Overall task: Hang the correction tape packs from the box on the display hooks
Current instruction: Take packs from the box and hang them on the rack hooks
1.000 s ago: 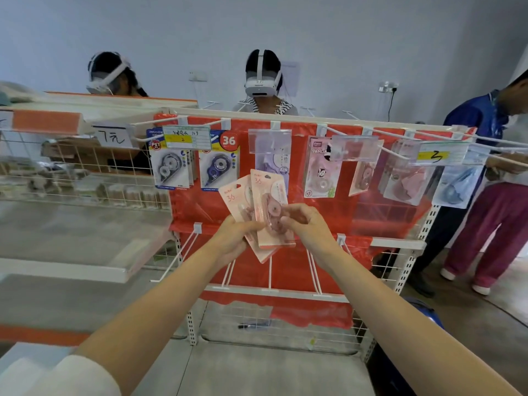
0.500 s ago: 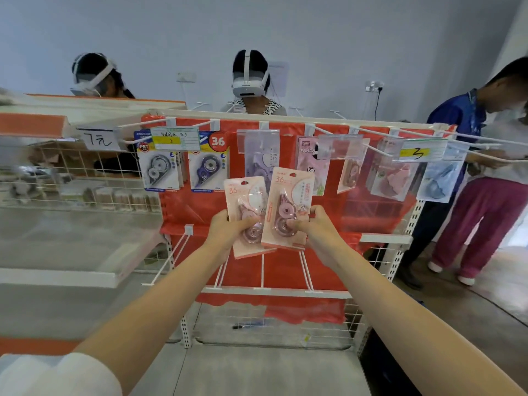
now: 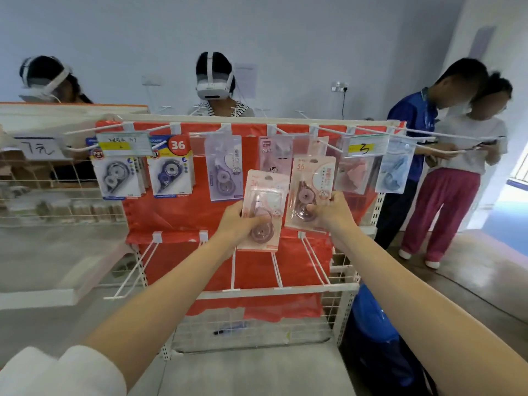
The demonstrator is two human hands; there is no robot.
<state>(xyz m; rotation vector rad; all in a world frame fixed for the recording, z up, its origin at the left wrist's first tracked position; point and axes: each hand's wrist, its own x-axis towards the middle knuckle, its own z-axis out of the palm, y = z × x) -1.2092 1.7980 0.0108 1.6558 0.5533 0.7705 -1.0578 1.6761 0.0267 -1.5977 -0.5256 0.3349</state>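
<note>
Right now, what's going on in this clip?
A person stands at a red display rack with a pink correction tape pack in each hand. The left hand grips one pack low in front of the rack. The right hand holds the other pack higher, close to the top row of hooks, but it is not hung yet. Other packs already hang along that row, and the lower hooks are bare.

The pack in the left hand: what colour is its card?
Pale pink card, with a brownish tape dispenser; the head view shows it.
</note>
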